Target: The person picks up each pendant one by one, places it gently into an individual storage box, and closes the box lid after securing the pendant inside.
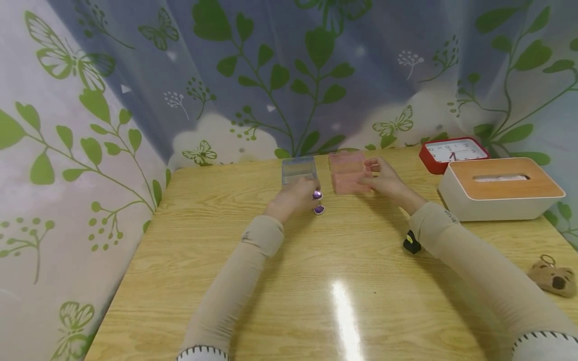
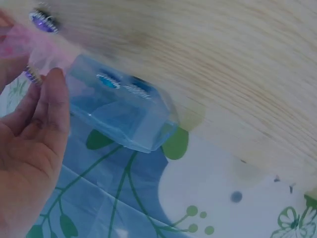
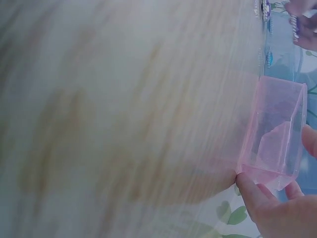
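In the head view my left hand [image 1: 295,198] is over the front of the clear blue box [image 1: 299,163]. Its thumb and fingers pinch a purple gem piece [image 2: 32,75] with a beaded edge. Another purple gem piece [image 1: 319,209] lies on the table just in front of that hand. Inside the blue box, the left wrist view shows a teal gem piece [image 2: 108,81] and a second beaded piece [image 2: 137,89]. My right hand [image 1: 384,179] holds the right side of the clear pink box [image 1: 347,175], fingertips at its edges. The pink box stands beside the blue one.
Behind the boxes hangs a leaf-patterned curtain [image 1: 253,100]. A red clock [image 1: 451,153] and a tissue box [image 1: 501,195] stand at the right. Under my right forearm sits a small black object [image 1: 411,243]; a bear keychain [image 1: 553,277] lies near the right edge.
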The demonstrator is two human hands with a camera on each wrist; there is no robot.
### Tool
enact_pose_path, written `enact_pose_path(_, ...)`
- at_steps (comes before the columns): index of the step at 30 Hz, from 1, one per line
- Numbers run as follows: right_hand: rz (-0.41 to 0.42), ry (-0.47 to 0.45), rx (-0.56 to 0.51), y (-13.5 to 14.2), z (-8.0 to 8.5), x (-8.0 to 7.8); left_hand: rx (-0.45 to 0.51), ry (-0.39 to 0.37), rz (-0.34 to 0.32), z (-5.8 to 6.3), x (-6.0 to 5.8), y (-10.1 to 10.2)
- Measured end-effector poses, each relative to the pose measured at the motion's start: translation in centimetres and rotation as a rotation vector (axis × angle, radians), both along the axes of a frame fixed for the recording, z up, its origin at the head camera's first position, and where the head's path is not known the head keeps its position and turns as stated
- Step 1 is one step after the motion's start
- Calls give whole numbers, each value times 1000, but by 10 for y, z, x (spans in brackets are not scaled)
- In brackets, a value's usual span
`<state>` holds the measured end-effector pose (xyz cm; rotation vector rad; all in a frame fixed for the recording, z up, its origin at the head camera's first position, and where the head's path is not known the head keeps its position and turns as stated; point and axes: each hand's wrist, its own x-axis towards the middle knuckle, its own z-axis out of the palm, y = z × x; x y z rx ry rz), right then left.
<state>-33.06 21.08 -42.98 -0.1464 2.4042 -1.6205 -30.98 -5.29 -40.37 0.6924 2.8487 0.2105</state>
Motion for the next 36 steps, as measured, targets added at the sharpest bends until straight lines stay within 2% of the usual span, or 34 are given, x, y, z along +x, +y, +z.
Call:
enact_pose_path(1,0,-3,0,1,0,0,60,-26,-19,21,18,-2)
enact_pose_path(3,-1,-7,1,3,1,0,158,-72,-28,42,33,-2)
enact_pose_path(4,-2,-8,2,4,1,0,186,-70,-16,46,35,1)
enact_pose_path(5,-2,-7,3,4,0,-1,205,-62,-3,44,32,4)
enact_pose_path(8,-9,2,1,6,-2,-2,259,-29,39,26,14,8)
enact_pose_path(9,-11,8,1,6,-3,-2,272,-15,49,25,12,9)
enact_pose_path(11,-14,20,-1,6,-4,-2,297,18,60,12,0,11)
enact_pose_path(14,-16,42,-2,5,-4,0,348,44,63,4,-9,14)
enact_pose_path(21,-10,54,5,1,-2,3,437,32,93,6,-21,26)
enact_pose_path(27,-15,44,-2,0,-4,1,436,79,114,5,-31,37)
enact_pose_path(36,-25,53,23,-1,-2,3,395,107,153,-3,-39,51)
